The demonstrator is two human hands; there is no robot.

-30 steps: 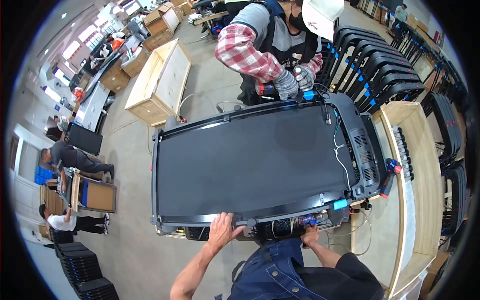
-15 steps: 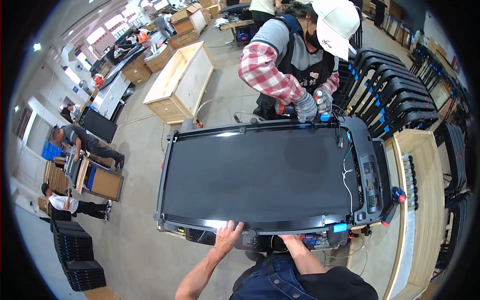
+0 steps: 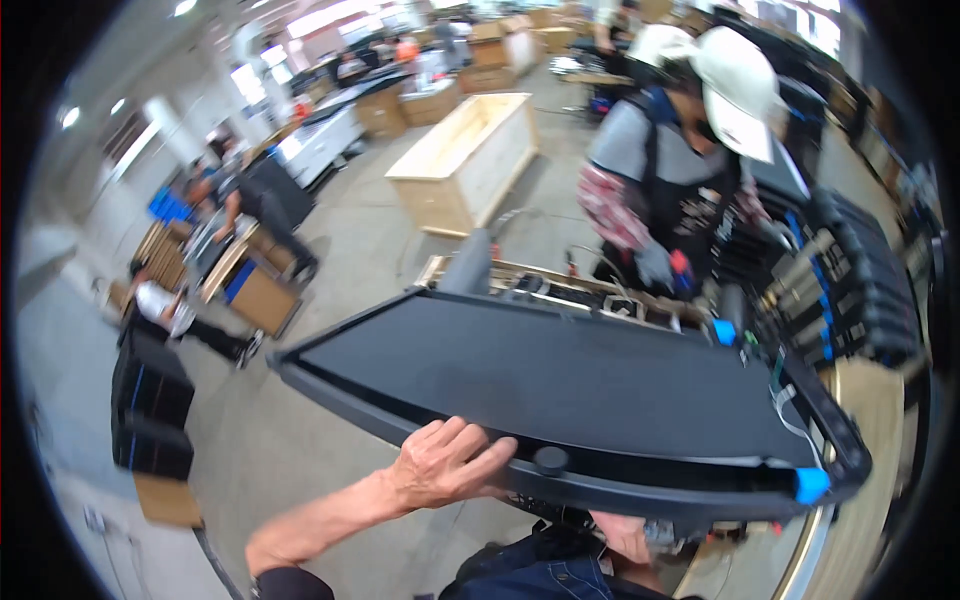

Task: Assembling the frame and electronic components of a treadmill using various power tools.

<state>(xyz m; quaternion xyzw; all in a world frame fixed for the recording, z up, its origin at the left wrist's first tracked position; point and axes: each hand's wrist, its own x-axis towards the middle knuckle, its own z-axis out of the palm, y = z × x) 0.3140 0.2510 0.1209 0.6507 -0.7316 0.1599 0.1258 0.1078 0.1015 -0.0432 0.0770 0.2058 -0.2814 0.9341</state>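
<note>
A treadmill deck (image 3: 560, 375) with a black running belt and dark side rails lies tilted in front of me, its near side off the bench. My left hand (image 3: 445, 468) grips the near rail left of a round black knob (image 3: 551, 460), fingers curled over the top. Under the same rail, farther right, my right hand (image 3: 625, 537) is at the edge; its fingers are hidden beneath. A blue piece (image 3: 812, 486) sits on the near right corner, close to a white cable (image 3: 795, 425).
Across the bench (image 3: 540, 275) stands a co-worker (image 3: 680, 180) in a white cap. Behind is an open wooden crate (image 3: 465, 165). Black frames (image 3: 860, 270) are stacked at right, beside a wooden box (image 3: 865, 430). Other people work at far left.
The deck has gone from flat to tilted and turned, uncovering the bench's far side. My left hand stays on the near rail. The co-worker's hands have come away from the deck.
</note>
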